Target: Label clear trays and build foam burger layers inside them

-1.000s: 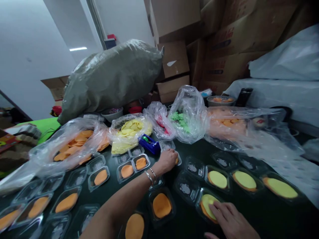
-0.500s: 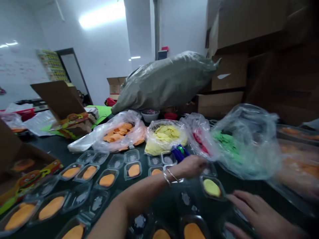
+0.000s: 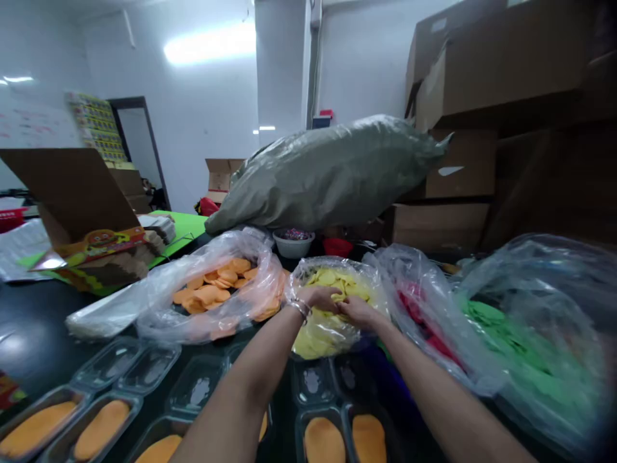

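Note:
Both my hands reach into a clear plastic bag (image 3: 332, 334) full of yellow foam discs (image 3: 328, 278). My left hand (image 3: 321, 297), with bracelets on the wrist, curls over the discs at the bag's mouth. My right hand (image 3: 357, 311) lies just right of it, fingers bent onto the same yellow pile. What either hand grips is hidden among the discs. Clear plastic trays (image 3: 125, 368) lie in rows on the dark table (image 3: 29, 328) in front, some holding orange discs (image 3: 321, 440).
Left of the yellow bag lies a bag of orange discs (image 3: 216, 286); to its right lie bags of red pieces (image 3: 419, 305) and green pieces (image 3: 506, 331). A large grey sack (image 3: 337, 170), cardboard boxes (image 3: 482, 71), a small bowl (image 3: 293, 243) and an open printed carton (image 3: 91, 225) stand behind.
Both hands left the trays and moved forward into the yellow disc bag. My view swung left and came closer to the bags.

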The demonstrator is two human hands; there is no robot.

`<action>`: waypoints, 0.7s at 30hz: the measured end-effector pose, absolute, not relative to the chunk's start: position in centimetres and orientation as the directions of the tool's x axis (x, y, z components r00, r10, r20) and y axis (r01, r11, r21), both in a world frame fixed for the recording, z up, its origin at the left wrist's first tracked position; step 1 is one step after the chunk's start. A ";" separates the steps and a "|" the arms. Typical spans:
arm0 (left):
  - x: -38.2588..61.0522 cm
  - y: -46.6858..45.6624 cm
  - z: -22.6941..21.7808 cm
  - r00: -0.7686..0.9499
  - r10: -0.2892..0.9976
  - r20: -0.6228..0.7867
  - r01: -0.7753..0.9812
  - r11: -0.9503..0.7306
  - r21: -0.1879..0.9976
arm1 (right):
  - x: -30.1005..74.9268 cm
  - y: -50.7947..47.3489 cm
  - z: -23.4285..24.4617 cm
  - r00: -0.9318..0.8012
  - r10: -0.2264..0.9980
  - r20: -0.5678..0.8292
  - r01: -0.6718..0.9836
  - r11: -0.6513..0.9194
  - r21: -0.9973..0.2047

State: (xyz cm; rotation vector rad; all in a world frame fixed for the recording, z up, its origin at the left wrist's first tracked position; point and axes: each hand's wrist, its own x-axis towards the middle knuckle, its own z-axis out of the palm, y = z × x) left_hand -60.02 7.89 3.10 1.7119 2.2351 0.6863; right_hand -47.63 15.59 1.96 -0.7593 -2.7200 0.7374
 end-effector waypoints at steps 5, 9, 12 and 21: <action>-60.1 6.8 3.2 -0.360 0.932 0.050 0.707 0.238 0.666 | -45.8 17.4 -0.2 -0.816 0.572 0.083 0.363 0.619 -0.696; -58.5 3.6 4.3 -0.472 0.872 0.126 0.556 0.184 0.811 | -44.5 16.8 0.1 -0.722 0.680 0.125 0.282 0.455 -0.845; -57.1 1.1 4.9 -0.487 0.866 0.114 0.381 0.094 0.920 | -43.9 15.5 1.2 -0.652 0.746 0.131 0.163 0.307 -0.938; -49.6 -2.3 4.9 -0.540 0.841 -0.008 0.111 0.081 0.991 | -38.3 9.6 5.0 -0.668 0.744 0.003 0.025 0.026 -0.999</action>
